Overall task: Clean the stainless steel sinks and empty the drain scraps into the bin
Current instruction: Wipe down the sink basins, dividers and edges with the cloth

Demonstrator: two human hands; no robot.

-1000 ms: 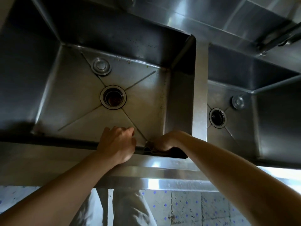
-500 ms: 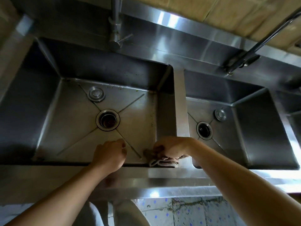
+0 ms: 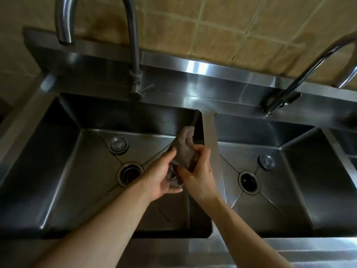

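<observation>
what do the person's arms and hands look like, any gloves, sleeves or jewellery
Both arms are bare up to the bottom edge of the picture: no sleeves show. The left hand and right hand wear no gloves. No rings, watch or bracelets show on the fingers or wrists. Anything worn above the forearms is out of view.

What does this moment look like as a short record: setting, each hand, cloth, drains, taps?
setting: two steel sinks side by side, left sink, right sink, tiled wall behind
left hand: grips the lower part of the cloth
right hand: grips the same cloth from the right
cloth: grey, bunched, held above the left sink near the divider
drains: left drain and right drain both open; contents not discernible
taps: left tap, right tap, no water visible
</observation>
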